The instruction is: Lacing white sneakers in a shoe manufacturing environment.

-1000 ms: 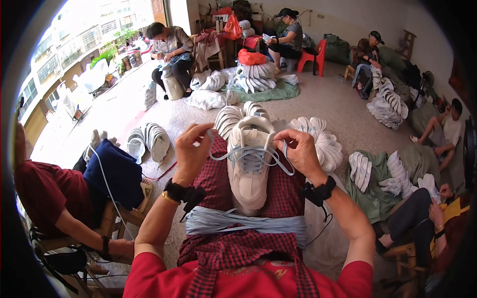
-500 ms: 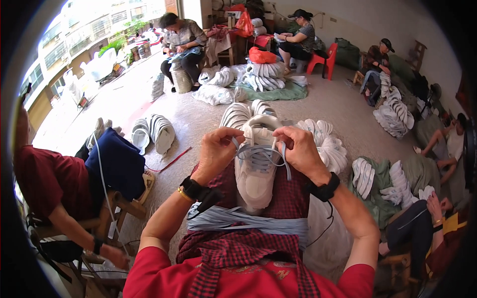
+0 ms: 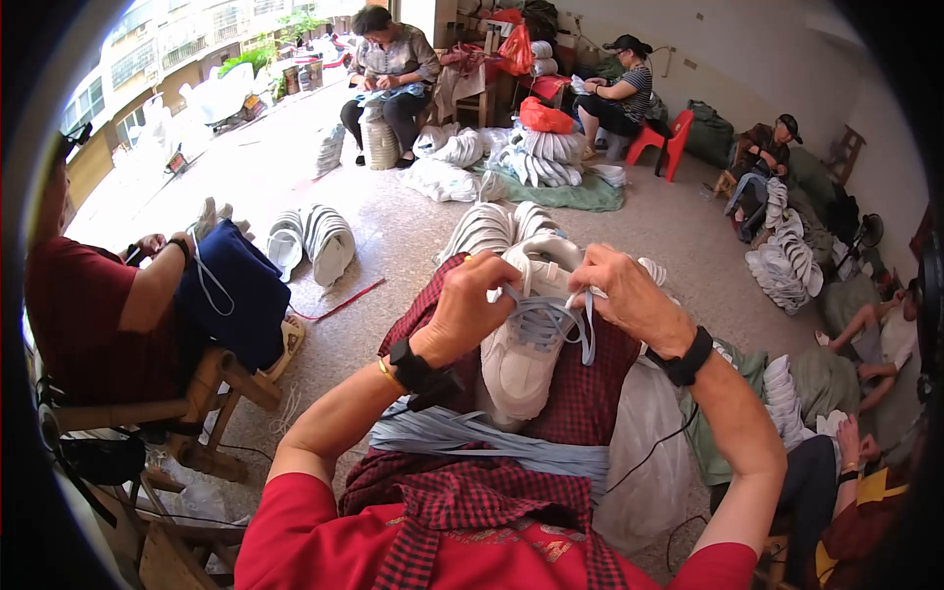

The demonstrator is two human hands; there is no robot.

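Note:
A white sneaker (image 3: 519,372) rests on my lap over a dark red checked apron (image 3: 590,393), its toe toward me. Grey-blue shoelace (image 3: 536,323) crosses its tongue and loops out on both sides. My left hand (image 3: 470,307) pinches the lace at the left of the eyelets. On the other side, my right hand (image 3: 629,295) has a lace end between thumb and fingers, with a length hanging below. Across my lap lies a bundle of loose grey-blue laces (image 3: 482,444). Both wrists wear black bands.
Nested white shoes (image 3: 492,228) stand just beyond my knees, and another row (image 3: 324,241) sits on the floor to the left. A seated person in dark red (image 3: 88,305) is close on my left. Clear plastic (image 3: 644,442) hangs at my right. Other people sit farther off among shoe piles.
My hands and the sneaker have shifted slightly right in the picture, both hands still on the lace. The person at left has raised a lowered arm toward their lap.

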